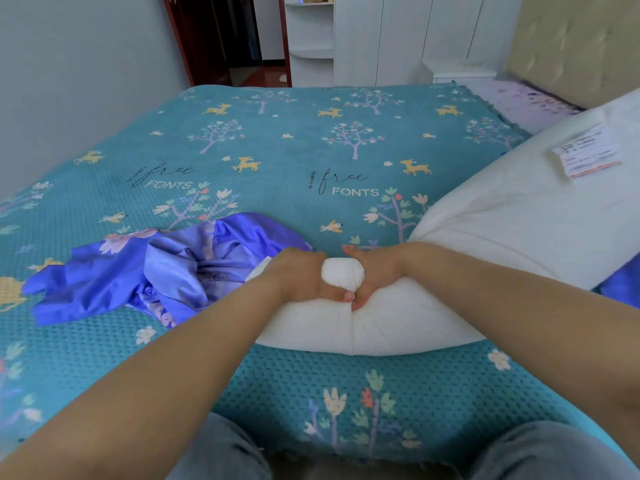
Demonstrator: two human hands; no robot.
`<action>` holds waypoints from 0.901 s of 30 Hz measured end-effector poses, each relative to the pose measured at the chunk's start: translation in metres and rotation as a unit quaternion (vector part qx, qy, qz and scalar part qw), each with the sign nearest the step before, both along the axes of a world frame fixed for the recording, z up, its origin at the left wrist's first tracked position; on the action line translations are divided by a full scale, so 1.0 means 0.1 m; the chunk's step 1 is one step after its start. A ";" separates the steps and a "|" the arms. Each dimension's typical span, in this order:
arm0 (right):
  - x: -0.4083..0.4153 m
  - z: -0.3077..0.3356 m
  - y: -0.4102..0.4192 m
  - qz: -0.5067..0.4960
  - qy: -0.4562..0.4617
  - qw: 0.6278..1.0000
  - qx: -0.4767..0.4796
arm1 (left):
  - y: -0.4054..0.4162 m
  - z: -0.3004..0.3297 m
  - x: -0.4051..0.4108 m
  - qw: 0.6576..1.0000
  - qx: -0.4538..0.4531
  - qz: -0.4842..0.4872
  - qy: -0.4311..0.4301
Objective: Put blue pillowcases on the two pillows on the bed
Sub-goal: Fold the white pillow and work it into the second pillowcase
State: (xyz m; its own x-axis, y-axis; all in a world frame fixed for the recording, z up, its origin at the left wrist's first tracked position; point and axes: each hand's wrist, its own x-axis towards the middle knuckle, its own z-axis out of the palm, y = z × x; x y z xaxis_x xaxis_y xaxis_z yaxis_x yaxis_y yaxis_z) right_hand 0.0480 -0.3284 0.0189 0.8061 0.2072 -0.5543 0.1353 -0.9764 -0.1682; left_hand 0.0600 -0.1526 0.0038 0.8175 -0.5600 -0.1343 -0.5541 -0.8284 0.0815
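Two bare hands meet at the near end of a white pillow (398, 320) on the bed (277, 140), squeezing its corner into a tight bulge between them. The left hand (304, 277) wraps its fingers over the bunched stuffing from one side; the right hand (372, 271) clamps it from the other, thumbs nearly touching below the bulge. The pillow lies on the teal bedspread, its compressed end pointing at a crumpled blue pillowcase (156, 268), which lies just beside the pillow, touching the back of the left hand. The pillowcase is rumpled, with a pale floral print showing on its folds. A second white pillow (526, 209), bearing a printed label (588, 155), leans behind the first, on the side away from the pillowcase. More blue fabric (620, 285) peeks out beneath that second pillow at the frame's edge. Beyond the pillow, across the bed, stand white wardrobe doors (415, 36) and a dark doorway (225, 39).
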 end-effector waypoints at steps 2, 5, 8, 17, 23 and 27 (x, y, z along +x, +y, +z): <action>-0.13 0.06 0.10 0.031 -0.006 0.999 -0.036 | 0.05 0.02 -0.21 0.998 -0.008 -0.002 -0.058; -0.30 0.10 0.24 0.072 0.008 0.996 -0.047 | 0.08 0.08 -0.44 0.992 0.003 -0.029 -0.126; -0.54 0.23 0.30 0.088 0.002 0.996 -0.007 | 0.15 0.09 -0.62 0.986 0.014 -0.073 -0.149; -1.26 0.26 0.36 0.165 -0.200 0.962 -0.086 | 0.38 0.00 -1.11 0.974 -0.018 -0.098 -0.202; -1.35 0.23 0.33 0.148 -0.254 0.953 -0.076 | 0.41 -0.01 -1.17 0.960 -0.058 -0.103 -0.255; -1.33 0.26 0.31 0.157 -0.284 0.943 -0.073 | 0.42 0.08 -1.15 0.945 -0.100 -0.094 -0.297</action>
